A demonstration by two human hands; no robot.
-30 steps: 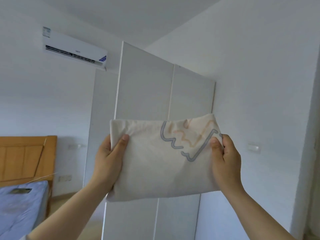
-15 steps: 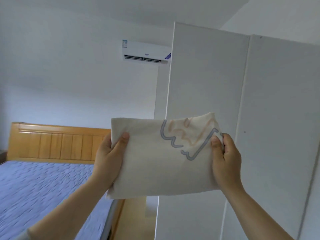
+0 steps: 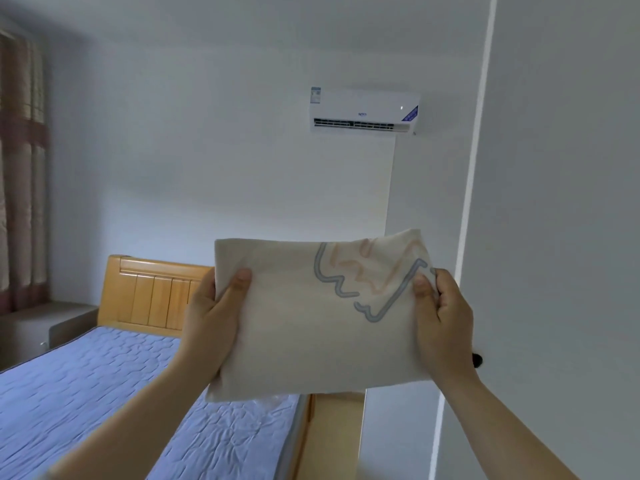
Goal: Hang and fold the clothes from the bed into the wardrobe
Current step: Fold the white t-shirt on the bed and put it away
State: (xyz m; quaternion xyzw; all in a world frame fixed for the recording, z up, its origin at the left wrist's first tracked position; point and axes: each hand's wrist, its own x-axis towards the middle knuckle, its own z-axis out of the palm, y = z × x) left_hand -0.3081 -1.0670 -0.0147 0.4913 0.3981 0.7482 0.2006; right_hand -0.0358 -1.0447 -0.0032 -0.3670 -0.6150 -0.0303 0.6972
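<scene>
A folded cream garment [image 3: 304, 327] with a grey and orange squiggle print hangs in the air in front of me at chest height. My left hand [image 3: 211, 317] grips its left edge with the thumb on the front. My right hand [image 3: 443, 317] pinches its upper right corner. The white wardrobe [image 3: 554, 237] fills the right side, its doors shut, a small dark knob [image 3: 478, 360] showing just past my right wrist. The bed [image 3: 104, 393], with a blue quilted mattress and a wooden headboard, lies at the lower left; no clothes show on it.
A white air conditioner [image 3: 363, 110] hangs high on the far wall. Brownish curtains [image 3: 20, 174] cover the far left. A low grey-brown cabinet [image 3: 45, 327] stands between curtains and bed. A narrow strip of floor [image 3: 336, 434] runs between the bed and the wardrobe.
The view has swung left: the wardrobe slid to the right edge, and the bed, curtains and air conditioner came into view. Both hands keep the same hold on the garment.
</scene>
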